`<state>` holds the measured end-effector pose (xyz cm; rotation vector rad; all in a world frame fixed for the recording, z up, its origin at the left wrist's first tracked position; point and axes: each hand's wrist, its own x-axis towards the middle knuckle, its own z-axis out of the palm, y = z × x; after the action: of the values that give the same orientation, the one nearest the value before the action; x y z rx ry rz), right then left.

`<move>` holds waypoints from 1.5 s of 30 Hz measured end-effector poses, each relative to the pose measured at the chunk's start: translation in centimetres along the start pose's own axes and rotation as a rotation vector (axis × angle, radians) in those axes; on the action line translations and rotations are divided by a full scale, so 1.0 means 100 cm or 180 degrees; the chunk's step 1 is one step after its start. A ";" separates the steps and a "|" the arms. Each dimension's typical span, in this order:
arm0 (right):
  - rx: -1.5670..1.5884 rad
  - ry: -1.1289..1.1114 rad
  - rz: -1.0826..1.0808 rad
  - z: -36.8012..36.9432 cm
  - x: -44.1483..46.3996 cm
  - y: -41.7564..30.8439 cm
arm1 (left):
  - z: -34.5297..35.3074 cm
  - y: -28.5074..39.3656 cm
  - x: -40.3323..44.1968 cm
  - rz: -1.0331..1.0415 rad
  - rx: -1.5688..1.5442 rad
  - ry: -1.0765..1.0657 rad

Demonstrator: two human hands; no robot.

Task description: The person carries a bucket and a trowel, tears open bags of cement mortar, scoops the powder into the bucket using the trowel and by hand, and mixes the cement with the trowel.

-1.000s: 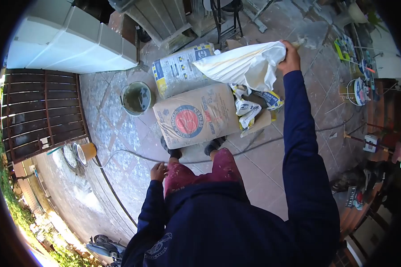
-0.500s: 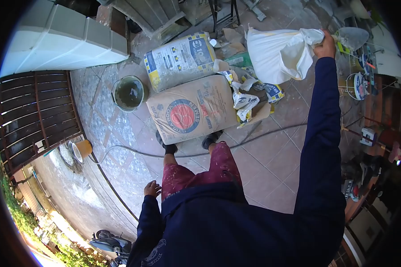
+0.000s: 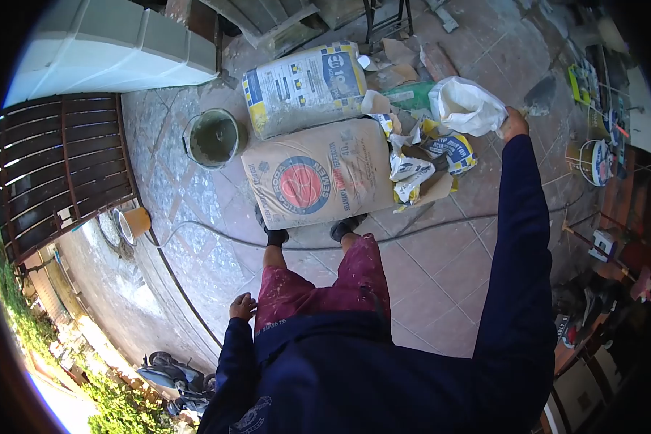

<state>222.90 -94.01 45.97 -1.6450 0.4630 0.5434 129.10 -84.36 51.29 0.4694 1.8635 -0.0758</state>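
Note:
My right hand [image 3: 514, 124], at the end of an outstretched arm, grips the edge of a white woven sack [image 3: 463, 105]. The sack's mouth gapes and its body sags low beside torn blue, yellow and white packaging [image 3: 441, 155]. Down by my thigh hangs my left hand [image 3: 243, 307], loosely bent, with nothing visible in it. In front of my feet lies a full brown cement bag [image 3: 362, 170] with a red and blue round mark. Beyond it is a white, blue and yellow bag [image 3: 296, 90].
A bucket [image 3: 214, 139] with greyish contents stands left of the bags. A hose [image 3: 412, 235] runs across the tiled floor behind my feet. Farther left are an orange pot [image 3: 133, 224] and a slatted gate [image 3: 58, 173]. Another bucket [image 3: 593, 163] stands at right.
My right hand has lowered the white sack towards the floor, and the sack looks smaller and more slumped. A grey piece behind it now shows. My left hand stays by my thigh.

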 end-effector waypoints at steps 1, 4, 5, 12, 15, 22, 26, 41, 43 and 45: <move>0.0046 -0.0085 0.0060 -0.001 -0.005 0.010 | 0.002 -0.001 -0.001 0.0000 -0.0007 0.0076; 0.0258 -0.0186 0.0188 0.006 -0.034 0.022 | -0.004 -0.003 0.005 0.0052 -0.0009 0.0094; 0.0255 -0.0074 0.0197 0.011 -0.038 0.024 | -0.008 -0.002 0.008 0.0047 -0.0111 0.0017; 0.0658 -0.0578 -0.0211 0.071 -0.059 -0.040 | -0.023 0.009 0.019 0.0073 -0.0343 0.0005; 0.0483 -0.0894 -0.0569 0.105 -0.134 -0.120 | -0.039 0.017 0.038 -0.0028 -0.0083 -0.0045; 0.0415 -0.1501 -0.0943 0.177 -0.252 -0.192 | -0.044 0.107 0.113 0.0217 0.0492 -0.0472; -0.0116 -0.1301 -0.0801 0.235 -0.307 -0.134 | -0.041 0.180 0.135 0.0701 0.0914 -0.0736; -0.0593 -0.1380 0.0578 0.315 -0.466 0.262 | 0.011 0.445 0.369 0.2403 0.2010 0.1835; -0.0760 -0.1239 0.0724 0.296 -0.475 0.285 | 0.011 0.468 0.439 0.2556 0.1787 0.1476; -0.0789 -0.1101 0.0806 0.278 -0.490 0.296 | 0.008 0.481 0.485 0.2165 0.1595 0.0187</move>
<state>163.63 -70.98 48.22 -1.6900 0.3581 1.0904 134.06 -26.81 14.85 1.4387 1.6408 -0.0693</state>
